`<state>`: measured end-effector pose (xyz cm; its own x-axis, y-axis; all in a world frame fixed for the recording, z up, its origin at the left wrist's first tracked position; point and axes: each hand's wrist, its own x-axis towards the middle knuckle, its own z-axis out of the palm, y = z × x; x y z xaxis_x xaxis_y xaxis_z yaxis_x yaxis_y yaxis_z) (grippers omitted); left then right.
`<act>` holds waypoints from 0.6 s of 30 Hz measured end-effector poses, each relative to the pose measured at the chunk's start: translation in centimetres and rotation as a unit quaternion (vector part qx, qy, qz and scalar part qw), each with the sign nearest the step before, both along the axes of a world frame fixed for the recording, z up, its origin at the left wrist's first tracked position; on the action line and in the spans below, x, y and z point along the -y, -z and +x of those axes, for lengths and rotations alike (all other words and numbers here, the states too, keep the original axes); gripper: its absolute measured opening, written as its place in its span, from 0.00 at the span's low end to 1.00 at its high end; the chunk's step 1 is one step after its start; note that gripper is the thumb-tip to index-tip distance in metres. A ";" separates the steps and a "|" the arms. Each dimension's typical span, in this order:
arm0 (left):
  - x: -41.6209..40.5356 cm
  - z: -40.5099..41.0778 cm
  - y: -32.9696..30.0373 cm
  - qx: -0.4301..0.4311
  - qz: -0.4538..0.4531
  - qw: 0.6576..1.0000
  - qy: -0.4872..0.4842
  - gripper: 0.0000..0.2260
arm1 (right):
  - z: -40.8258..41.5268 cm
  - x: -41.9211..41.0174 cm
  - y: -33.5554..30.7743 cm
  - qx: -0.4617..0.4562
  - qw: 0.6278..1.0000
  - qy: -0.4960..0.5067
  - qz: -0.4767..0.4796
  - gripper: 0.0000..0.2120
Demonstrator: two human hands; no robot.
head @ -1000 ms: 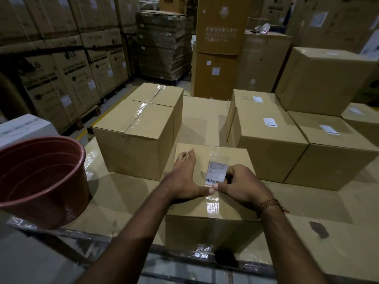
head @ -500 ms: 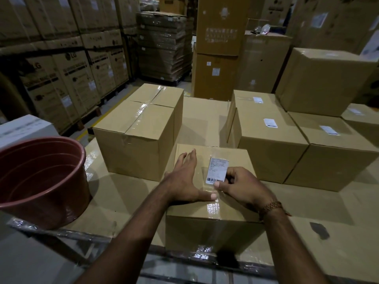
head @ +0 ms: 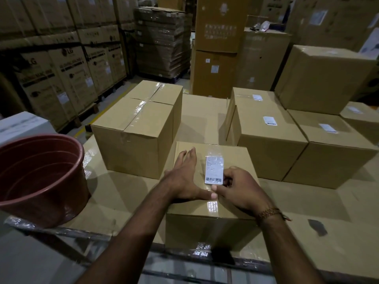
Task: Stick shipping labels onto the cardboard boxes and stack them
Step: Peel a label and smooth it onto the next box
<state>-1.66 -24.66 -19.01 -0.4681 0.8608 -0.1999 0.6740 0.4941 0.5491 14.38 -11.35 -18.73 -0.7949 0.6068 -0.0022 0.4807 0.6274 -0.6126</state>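
Observation:
A small taped cardboard box (head: 235,158) sits right in front of me on a cardboard-covered surface. A white shipping label (head: 214,170) with a barcode at its near end lies on the box top. My right hand (head: 240,187) pinches the label's near right corner between thumb and fingers. My left hand (head: 185,177) lies flat on the box top, left of the label, thumb stretched toward the right thumb. To the right stand three labelled boxes (head: 266,128), (head: 328,144), (head: 361,113).
A taller unlabelled box (head: 139,128) stands just behind and left of the small one. A red plastic tub (head: 39,177) sits at the left edge. A big box (head: 322,76) rests on the right-hand ones. Stacked cartons fill the background.
The label has gone from raised and tilted to lying down along the box top, and my right hand has shifted slightly forward with it. My left hand stays flat.

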 end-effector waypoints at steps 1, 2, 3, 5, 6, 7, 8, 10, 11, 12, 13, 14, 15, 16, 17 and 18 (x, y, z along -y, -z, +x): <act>-0.1 -0.1 0.1 -0.001 0.000 1.000 0.001 0.71 | 0.0 0.0 0.1 -0.001 1.000 -0.002 0.001 0.14; -0.1 -0.2 0.2 -0.001 0.001 1.000 0.001 0.71 | 0.0 0.0 0.1 -0.005 1.000 -0.004 -0.003 0.14; -0.2 -0.2 0.3 -0.002 0.001 1.000 0.002 0.71 | 0.1 0.0 0.1 -0.011 1.000 -0.004 -0.012 0.14; -0.3 -0.3 0.5 -0.002 0.001 1.000 0.001 0.71 | 0.2 -0.1 0.1 -0.025 0.999 -0.004 -0.046 0.13; -0.3 -0.3 0.5 -0.003 0.000 1.000 0.000 0.71 | 0.3 -0.2 0.1 -0.032 0.997 -0.005 -0.064 0.12; -0.3 -0.3 0.5 -0.005 0.000 1.000 0.000 0.71 | 0.4 -0.2 0.1 -0.038 0.996 -0.007 -0.080 0.12; -0.4 -0.3 0.6 -0.007 -0.001 1.000 0.001 0.71 | 0.5 -0.3 0.1 -0.044 0.995 -0.009 -0.093 0.11; -0.5 -0.3 0.7 -0.009 -0.004 1.000 0.002 0.71 | 0.6 -0.3 0.0 -0.055 0.991 -0.013 -0.117 0.11; -0.6 -0.4 0.7 -0.009 -0.005 1.000 0.001 0.71 | 0.6 -0.4 -0.1 -0.057 0.990 -0.016 -0.125 0.11; -0.5 -0.4 0.7 -0.009 -0.006 1.000 0.000 0.71 | 0.7 -0.4 -0.1 -0.058 0.990 -0.020 -0.130 0.11; -0.5 -0.4 0.6 -0.009 -0.007 1.000 0.000 0.71 | 0.7 -0.4 -0.1 -0.060 0.989 -0.022 -0.136 0.11; -0.4 -0.3 0.6 -0.010 -0.007 1.000 0.002 0.71 | 0.7 -0.5 0.0 -0.066 0.987 -0.022 -0.144 0.11; -0.4 -0.3 0.5 -0.011 -0.007 1.000 0.003 0.70 | 0.7 -0.5 0.0 -0.075 0.985 -0.021 -0.153 0.11; -0.4 -0.3 0.4 -0.010 -0.006 1.000 0.004 0.70 | 0.7 -0.5 0.1 -0.083 0.983 -0.021 -0.163 0.11; -0.3 -0.2 0.4 -0.009 -0.005 1.000 0.005 0.70 | 0.7 -0.5 0.3 -0.091 0.981 -0.022 -0.170 0.11; -0.3 -0.2 0.3 -0.009 -0.004 1.000 0.006 0.70 | 0.7 -0.6 0.4 -0.097 0.980 -0.021 -0.175 0.10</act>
